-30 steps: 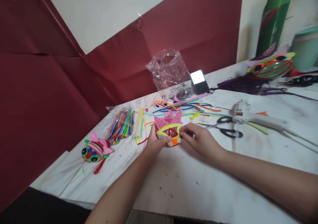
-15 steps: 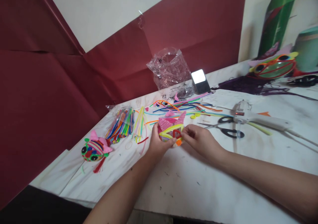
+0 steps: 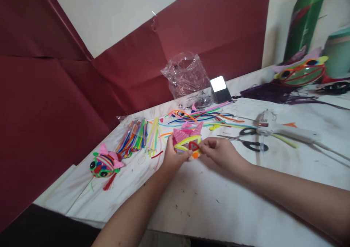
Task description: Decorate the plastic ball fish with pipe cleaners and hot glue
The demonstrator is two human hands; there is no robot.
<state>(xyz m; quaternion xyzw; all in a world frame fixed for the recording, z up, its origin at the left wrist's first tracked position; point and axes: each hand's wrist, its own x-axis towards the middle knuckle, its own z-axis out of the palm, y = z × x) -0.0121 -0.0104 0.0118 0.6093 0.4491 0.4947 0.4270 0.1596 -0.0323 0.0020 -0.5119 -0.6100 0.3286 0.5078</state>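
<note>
My left hand point(image 3: 176, 153) is closed round a small pipe-cleaner animal head point(image 3: 180, 147) with pink ears, yellow bands and an orange dot, held just above the table. A loop of red pipe cleaner point(image 3: 193, 146) lies on its front. At the right side of the head, my right hand point(image 3: 217, 149) pinches with thumb and forefinger at the edge of the red loop; the fingertips partly hide the contact. Black-handled scissors point(image 3: 255, 146) lie right of my right hand, beside a white glue gun point(image 3: 290, 133).
A finished-looking animal head point(image 3: 105, 165) with a red tassel sits at left, near bundled pipe cleaners point(image 3: 133, 137). Loose pipe cleaners point(image 3: 207, 117) lie behind my hands. Further back are a clear plastic bag point(image 3: 187, 75), a small dark device point(image 3: 221, 90) and an orange-rimmed animal craft point(image 3: 303, 75).
The animal head has shifted very slightly left and up in my left hand. My right fingertips stay at its right edge, a touch further left.
</note>
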